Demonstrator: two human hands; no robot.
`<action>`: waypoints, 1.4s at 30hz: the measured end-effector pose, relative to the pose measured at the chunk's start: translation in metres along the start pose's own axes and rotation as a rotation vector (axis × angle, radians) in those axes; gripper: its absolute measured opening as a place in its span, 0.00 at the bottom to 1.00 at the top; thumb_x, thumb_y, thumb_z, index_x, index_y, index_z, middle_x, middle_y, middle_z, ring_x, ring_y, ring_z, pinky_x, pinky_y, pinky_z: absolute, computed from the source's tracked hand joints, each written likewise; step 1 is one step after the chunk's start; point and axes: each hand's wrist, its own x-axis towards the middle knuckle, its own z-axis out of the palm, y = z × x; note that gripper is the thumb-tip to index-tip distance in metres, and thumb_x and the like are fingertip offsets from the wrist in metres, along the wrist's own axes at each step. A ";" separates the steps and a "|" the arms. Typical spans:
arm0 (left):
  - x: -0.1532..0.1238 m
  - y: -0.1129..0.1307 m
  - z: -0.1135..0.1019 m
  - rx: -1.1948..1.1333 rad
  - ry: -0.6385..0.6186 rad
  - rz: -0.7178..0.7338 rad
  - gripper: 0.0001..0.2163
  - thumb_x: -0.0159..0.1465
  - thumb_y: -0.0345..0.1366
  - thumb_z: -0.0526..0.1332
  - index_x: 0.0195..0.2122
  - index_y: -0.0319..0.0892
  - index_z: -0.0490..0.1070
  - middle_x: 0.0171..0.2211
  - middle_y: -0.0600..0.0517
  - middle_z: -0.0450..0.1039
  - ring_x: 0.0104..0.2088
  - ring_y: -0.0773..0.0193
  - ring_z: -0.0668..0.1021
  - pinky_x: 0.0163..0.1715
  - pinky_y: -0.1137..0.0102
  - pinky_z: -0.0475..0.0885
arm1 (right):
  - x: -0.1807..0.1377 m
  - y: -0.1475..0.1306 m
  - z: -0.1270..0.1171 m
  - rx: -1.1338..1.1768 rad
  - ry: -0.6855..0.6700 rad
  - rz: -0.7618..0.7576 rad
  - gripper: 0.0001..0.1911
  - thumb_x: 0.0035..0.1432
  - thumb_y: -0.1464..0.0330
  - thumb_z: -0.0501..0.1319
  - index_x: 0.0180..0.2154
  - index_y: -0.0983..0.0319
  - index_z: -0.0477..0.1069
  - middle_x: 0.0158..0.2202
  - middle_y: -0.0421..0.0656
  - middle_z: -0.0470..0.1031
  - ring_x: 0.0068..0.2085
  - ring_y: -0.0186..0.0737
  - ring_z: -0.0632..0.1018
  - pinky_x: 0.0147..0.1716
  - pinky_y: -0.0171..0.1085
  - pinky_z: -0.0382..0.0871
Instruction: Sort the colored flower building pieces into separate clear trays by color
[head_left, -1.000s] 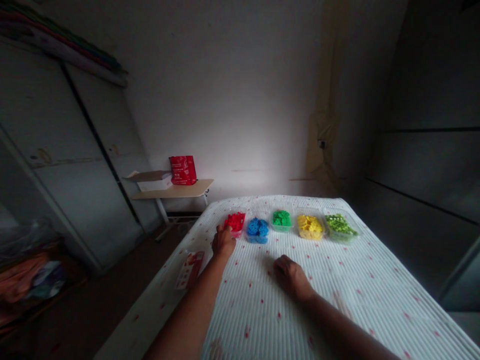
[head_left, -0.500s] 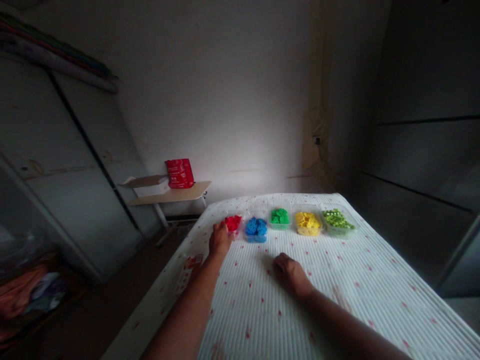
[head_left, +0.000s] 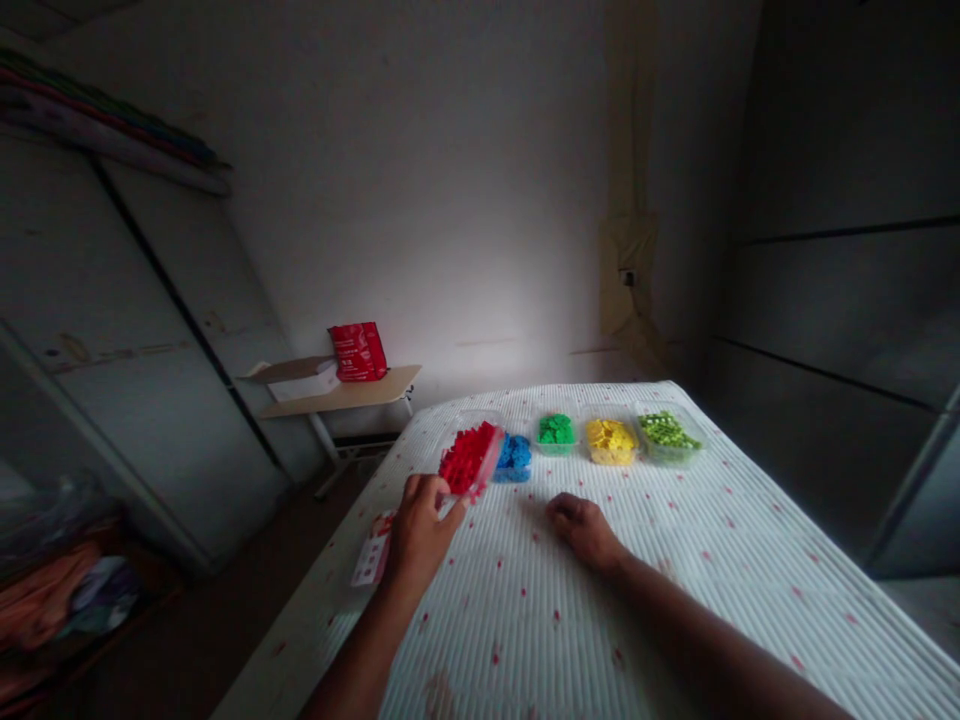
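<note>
My left hand point(head_left: 426, 525) grips the near edge of a clear plastic container of red pieces point(head_left: 469, 458). That container is lifted and tilted, and it partly covers the clear container of blue pieces point(head_left: 514, 458) behind it. My right hand point(head_left: 581, 525) rests on the striped cloth with its fingers curled in; whether anything lies inside them is hidden. Farther right, in a row, stand containers of green pieces point(head_left: 556, 433), yellow pieces point(head_left: 611, 441) and light green pieces point(head_left: 667, 434). The red and blue pieces are too small to name.
A white and red package point(head_left: 373, 553) lies by the left edge of the cloth-covered table point(head_left: 570, 640). Beyond that edge, a small side table point(head_left: 352, 392) holds a red bag point(head_left: 358, 351) and a white box point(head_left: 300, 381). A wall stands behind.
My left hand has raised the container of red pieces off the cloth and tipped it, drawing it nearer. My right hand has stayed almost where it was.
</note>
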 end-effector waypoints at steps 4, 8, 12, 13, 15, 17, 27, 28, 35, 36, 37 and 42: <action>-0.048 0.021 0.018 -0.160 -0.037 0.123 0.04 0.52 0.33 0.59 0.28 0.43 0.63 0.31 0.54 0.64 0.30 0.66 0.71 0.32 0.71 0.68 | -0.002 -0.004 -0.013 0.443 -0.063 0.189 0.14 0.52 0.57 0.53 0.29 0.62 0.64 0.19 0.36 0.66 0.19 0.31 0.67 0.18 0.32 0.61; -0.076 0.028 0.036 -0.208 -0.083 0.152 0.05 0.51 0.30 0.59 0.28 0.43 0.62 0.32 0.53 0.64 0.33 0.66 0.71 0.34 0.71 0.68 | -0.014 -0.006 -0.026 0.599 -0.146 0.197 0.18 0.46 0.55 0.59 0.28 0.64 0.65 0.21 0.37 0.69 0.20 0.30 0.68 0.19 0.31 0.62; -0.088 0.029 0.036 -0.216 -0.136 0.183 0.07 0.50 0.27 0.59 0.28 0.43 0.62 0.33 0.53 0.64 0.33 0.67 0.71 0.34 0.72 0.68 | -0.031 -0.004 -0.041 0.644 -0.192 0.294 0.21 0.41 0.62 0.63 0.39 0.63 0.66 0.22 0.37 0.70 0.22 0.32 0.71 0.21 0.32 0.63; -0.091 0.029 0.035 -0.214 -0.151 0.198 0.07 0.49 0.27 0.59 0.28 0.43 0.62 0.32 0.53 0.64 0.33 0.67 0.71 0.34 0.73 0.68 | -0.036 -0.004 -0.045 0.645 -0.202 0.311 0.23 0.41 0.63 0.62 0.42 0.62 0.64 0.23 0.37 0.71 0.24 0.34 0.71 0.21 0.32 0.63; -0.098 0.031 0.032 -0.198 -0.179 0.216 0.07 0.49 0.27 0.59 0.28 0.43 0.62 0.32 0.53 0.65 0.33 0.67 0.72 0.33 0.73 0.69 | -0.045 -0.006 -0.053 0.647 -0.235 0.323 0.28 0.40 0.66 0.62 0.47 0.62 0.62 0.25 0.38 0.72 0.27 0.36 0.73 0.23 0.33 0.64; -0.107 0.034 0.030 -0.163 -0.191 0.214 0.07 0.49 0.27 0.59 0.28 0.43 0.63 0.32 0.53 0.65 0.33 0.66 0.72 0.34 0.72 0.69 | -0.053 -0.009 -0.059 0.640 -0.274 0.319 0.30 0.40 0.67 0.62 0.48 0.62 0.61 0.28 0.39 0.73 0.30 0.37 0.74 0.26 0.34 0.65; -0.146 0.053 0.025 -0.026 -0.244 0.294 0.10 0.53 0.30 0.58 0.37 0.47 0.68 0.40 0.49 0.71 0.34 0.63 0.77 0.34 0.71 0.74 | -0.057 -0.006 -0.050 0.417 -0.296 0.233 0.38 0.46 0.52 0.61 0.55 0.63 0.59 0.36 0.46 0.73 0.32 0.39 0.73 0.29 0.38 0.66; -0.147 0.053 0.024 -0.049 -0.245 0.310 0.11 0.54 0.30 0.57 0.38 0.47 0.68 0.41 0.48 0.71 0.33 0.63 0.77 0.34 0.71 0.74 | -0.057 -0.006 -0.049 0.405 -0.295 0.217 0.39 0.45 0.51 0.61 0.56 0.62 0.59 0.38 0.47 0.73 0.32 0.38 0.72 0.27 0.38 0.66; -0.101 0.005 -0.013 0.059 0.023 0.102 0.11 0.61 0.38 0.52 0.40 0.45 0.70 0.45 0.46 0.69 0.45 0.59 0.73 0.44 0.66 0.70 | -0.058 0.000 -0.047 0.409 -0.284 0.212 0.39 0.46 0.52 0.61 0.56 0.63 0.58 0.40 0.48 0.72 0.32 0.38 0.72 0.27 0.37 0.66; -0.090 -0.008 -0.018 0.161 0.052 0.018 0.13 0.60 0.40 0.52 0.44 0.44 0.69 0.48 0.45 0.67 0.49 0.55 0.70 0.48 0.61 0.67 | -0.058 0.002 -0.046 0.405 -0.278 0.212 0.38 0.46 0.52 0.61 0.56 0.63 0.58 0.40 0.48 0.72 0.33 0.38 0.72 0.28 0.37 0.66; -0.079 -0.021 -0.022 0.263 0.046 -0.071 0.18 0.59 0.44 0.54 0.49 0.45 0.66 0.52 0.44 0.65 0.52 0.50 0.67 0.50 0.55 0.64 | -0.058 0.004 -0.045 0.401 -0.270 0.211 0.37 0.47 0.53 0.61 0.56 0.62 0.58 0.40 0.48 0.72 0.32 0.38 0.72 0.27 0.37 0.66; -0.056 -0.071 -0.020 0.468 -0.114 -0.462 0.33 0.53 0.58 0.53 0.59 0.53 0.53 0.60 0.44 0.52 0.57 0.40 0.58 0.48 0.44 0.58 | -0.057 0.013 -0.043 0.404 -0.248 0.203 0.35 0.49 0.53 0.60 0.56 0.61 0.59 0.39 0.47 0.73 0.32 0.37 0.73 0.28 0.38 0.67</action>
